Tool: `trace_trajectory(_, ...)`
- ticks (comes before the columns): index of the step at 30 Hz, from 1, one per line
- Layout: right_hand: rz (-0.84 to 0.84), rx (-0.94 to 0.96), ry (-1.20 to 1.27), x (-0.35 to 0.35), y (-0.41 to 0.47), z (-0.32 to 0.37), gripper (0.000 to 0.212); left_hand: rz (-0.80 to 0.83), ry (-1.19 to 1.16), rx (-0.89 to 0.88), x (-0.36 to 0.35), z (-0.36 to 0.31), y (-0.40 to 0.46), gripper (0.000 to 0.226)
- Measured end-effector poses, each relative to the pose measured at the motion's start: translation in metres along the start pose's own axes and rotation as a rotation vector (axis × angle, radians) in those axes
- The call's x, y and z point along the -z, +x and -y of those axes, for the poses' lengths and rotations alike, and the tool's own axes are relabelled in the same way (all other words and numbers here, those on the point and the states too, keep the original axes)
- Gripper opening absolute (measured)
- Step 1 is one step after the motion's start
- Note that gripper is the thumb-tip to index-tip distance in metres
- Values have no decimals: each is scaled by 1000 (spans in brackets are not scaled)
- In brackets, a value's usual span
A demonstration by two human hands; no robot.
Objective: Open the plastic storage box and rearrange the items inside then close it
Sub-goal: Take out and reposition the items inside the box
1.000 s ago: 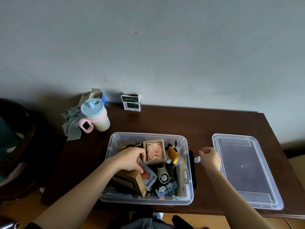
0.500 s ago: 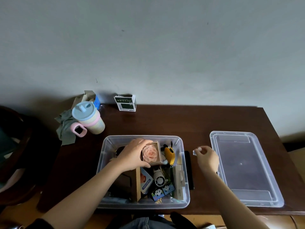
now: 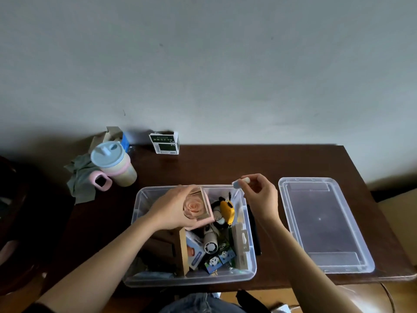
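Now your left hand [image 3: 174,207] grips the rose box [image 3: 198,207] over the storage box [image 3: 140,204]; just right, your right hand [image 3: 261,197] pinches a small clear object [image 3: 237,183].

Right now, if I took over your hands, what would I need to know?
Left hand: grips the rose box, over the far half of the storage box.
Right hand: pinches a small pale thing above the box's far right corner; I cannot tell what it is.
Things: the lid lies flat on the table, to the right of the box. A yellow toy, a little fan and panda cards sit inside.
Done: the box is open.
Left: put both held things down in the box, tidy up, put the lid back on.
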State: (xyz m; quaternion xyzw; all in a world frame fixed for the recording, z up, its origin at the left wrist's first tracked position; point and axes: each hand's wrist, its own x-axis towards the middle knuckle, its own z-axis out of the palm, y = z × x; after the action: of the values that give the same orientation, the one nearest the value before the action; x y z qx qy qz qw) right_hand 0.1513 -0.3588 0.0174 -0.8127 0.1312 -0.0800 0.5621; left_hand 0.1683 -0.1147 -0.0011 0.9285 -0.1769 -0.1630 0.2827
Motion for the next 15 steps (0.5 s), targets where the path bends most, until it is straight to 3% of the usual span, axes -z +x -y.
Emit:
trace_trajectory(8, 135, -6, -82, -21, -9, 2, 11, -9, 49, 80, 33, 22, -17, 101)
trace_trajectory(15, 169, -13, -209, -32, -10, -2, 13, -39, -105, 91, 59, 33, -31, 98)
